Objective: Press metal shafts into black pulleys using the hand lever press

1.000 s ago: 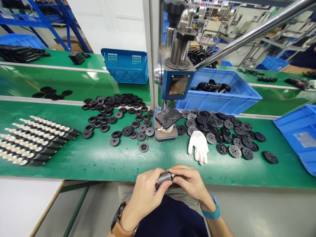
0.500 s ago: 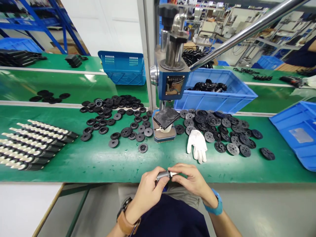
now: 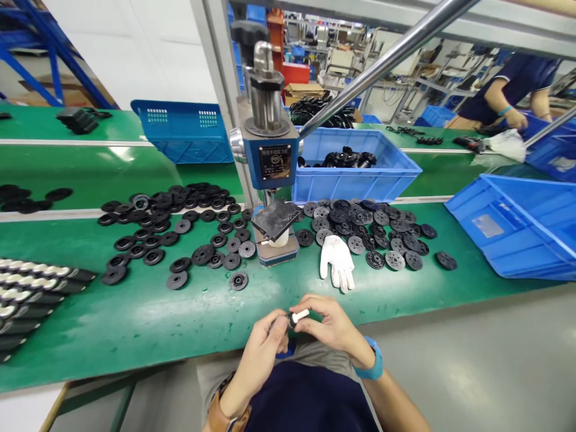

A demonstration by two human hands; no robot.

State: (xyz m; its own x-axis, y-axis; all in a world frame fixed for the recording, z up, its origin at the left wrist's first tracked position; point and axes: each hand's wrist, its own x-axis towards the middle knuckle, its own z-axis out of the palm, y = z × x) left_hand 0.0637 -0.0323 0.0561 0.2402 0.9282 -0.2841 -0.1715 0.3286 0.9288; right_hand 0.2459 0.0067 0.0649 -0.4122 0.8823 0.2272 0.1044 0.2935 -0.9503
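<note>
Over the front edge of the green table, my left hand (image 3: 264, 343) is closed around a dark cylindrical part with a white rod (image 3: 300, 315) sticking out of its end. Most of the dark body is hidden by the fingers. My right hand (image 3: 330, 324) grips the same part near its black collar, thumb and forefinger on either side of the white rod. A white glove (image 3: 337, 263) lies on the table beyond my right hand. Loose black discs (image 3: 238, 281) lie farther left, and more ribbed discs (image 3: 395, 260) are heaped at the right.
A blue hand press (image 3: 272, 159) stands ahead, a black block (image 3: 275, 220) on its base. Behind it is a blue bin (image 3: 355, 183) of black parts; another blue bin (image 3: 517, 234) sits right. Rows of white-topped parts (image 3: 36, 288) lie left. A co-worker (image 3: 508, 96) stands at far right.
The view has swung right, so the table things appear farther left. The part in my hands has turned so its white rod points up and right, showing more of it.
</note>
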